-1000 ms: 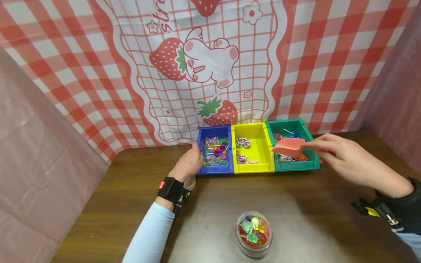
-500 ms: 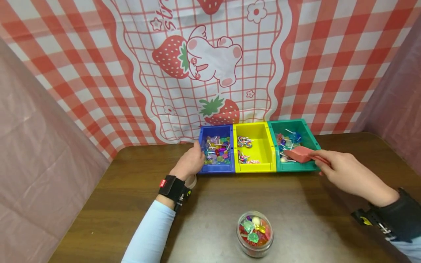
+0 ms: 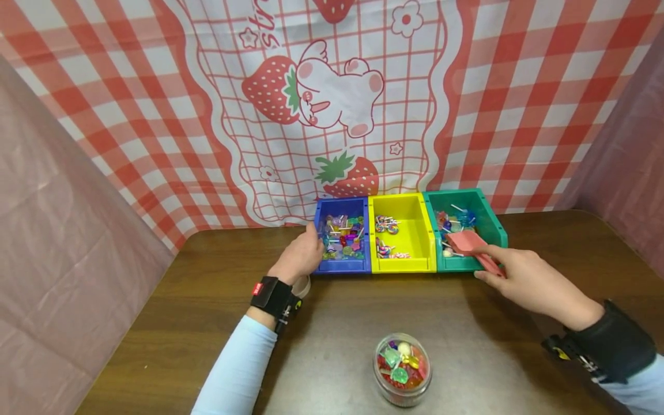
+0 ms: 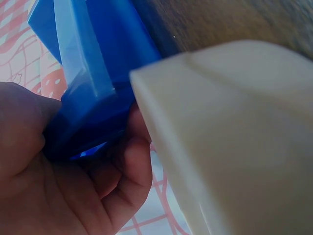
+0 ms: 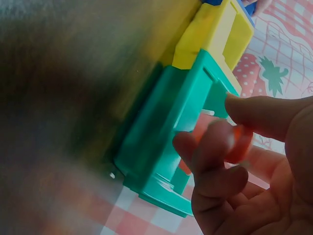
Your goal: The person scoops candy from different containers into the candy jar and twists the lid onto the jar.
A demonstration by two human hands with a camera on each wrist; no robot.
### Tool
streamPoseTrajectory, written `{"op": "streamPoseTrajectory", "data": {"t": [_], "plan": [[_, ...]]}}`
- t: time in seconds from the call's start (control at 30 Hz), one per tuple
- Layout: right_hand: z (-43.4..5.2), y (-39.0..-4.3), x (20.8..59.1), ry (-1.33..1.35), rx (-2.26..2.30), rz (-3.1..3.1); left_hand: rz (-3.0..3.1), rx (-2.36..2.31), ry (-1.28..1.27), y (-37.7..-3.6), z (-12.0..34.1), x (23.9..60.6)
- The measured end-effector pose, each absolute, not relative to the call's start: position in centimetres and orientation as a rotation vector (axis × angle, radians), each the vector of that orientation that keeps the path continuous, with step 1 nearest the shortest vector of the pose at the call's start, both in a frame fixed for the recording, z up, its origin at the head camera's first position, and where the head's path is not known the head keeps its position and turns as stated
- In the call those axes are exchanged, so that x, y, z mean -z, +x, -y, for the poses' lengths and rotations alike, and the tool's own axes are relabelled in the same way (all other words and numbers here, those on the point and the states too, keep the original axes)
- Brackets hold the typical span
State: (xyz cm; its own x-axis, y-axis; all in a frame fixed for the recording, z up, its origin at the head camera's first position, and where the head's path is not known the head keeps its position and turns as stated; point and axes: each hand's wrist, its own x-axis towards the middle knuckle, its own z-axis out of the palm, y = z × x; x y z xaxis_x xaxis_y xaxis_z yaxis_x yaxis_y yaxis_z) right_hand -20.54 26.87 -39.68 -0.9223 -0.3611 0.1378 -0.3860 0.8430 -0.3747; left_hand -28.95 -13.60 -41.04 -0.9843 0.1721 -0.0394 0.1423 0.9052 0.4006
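Note:
My right hand (image 3: 536, 285) pinches the handle of a pink scoop (image 3: 466, 241), whose blade sits in the green bin (image 3: 493, 222) over the candies there. In the right wrist view, thumb and fingers close around the scoop's handle and partly hide it. On the far left of the row, my left hand (image 3: 298, 253) grips the outer side of the blue bin (image 3: 343, 266); the left wrist view has the fingers curled about the bin's blue wall (image 4: 88, 63). Several small candies and lollipops lie in the blue bin. Between the two stands a yellow bin (image 3: 410, 227) with lollipops at its left side.
A clear round jar (image 3: 402, 392) filled with colourful candies stands on the brown wooden table (image 3: 218, 323) near the front. Behind the bins hangs a red-and-white checked cloth (image 3: 503, 115). Pink curtains (image 3: 67, 230) flank the table. A pale round object (image 3: 302, 286) is partly hidden by the left wrist.
The pink scoop has come down into the green bin, and its handle has swung toward the front as my right hand moved nearer and slightly left. My left hand stays at the blue bin.

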Motion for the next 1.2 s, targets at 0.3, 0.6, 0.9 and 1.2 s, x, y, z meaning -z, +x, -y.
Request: {"op": "streamPoseTrajectory", "data": {"t": [0.3, 0.6, 0.9, 1.2], "plan": [[-26.6, -20.3, 39.6, 0.622, -0.681, 3.019, -2.981, -0.652, 0.235, -28.8, 13.9, 40.7], [-26.9, -20.5, 39.7, 0.667, -0.658, 3.033, -3.0, -0.697, 0.26, -29.1, 14.3, 40.8], [-26.9, -20.4, 39.9, 0.664, -0.633, 3.045, -2.789, -0.788, 0.36, -28.7, 16.2, 40.1], [-26.9, -20.3, 40.1, 0.653, -0.635, 3.053, -2.688, -0.601, 0.369, -27.6, 17.6, 38.9]]}}
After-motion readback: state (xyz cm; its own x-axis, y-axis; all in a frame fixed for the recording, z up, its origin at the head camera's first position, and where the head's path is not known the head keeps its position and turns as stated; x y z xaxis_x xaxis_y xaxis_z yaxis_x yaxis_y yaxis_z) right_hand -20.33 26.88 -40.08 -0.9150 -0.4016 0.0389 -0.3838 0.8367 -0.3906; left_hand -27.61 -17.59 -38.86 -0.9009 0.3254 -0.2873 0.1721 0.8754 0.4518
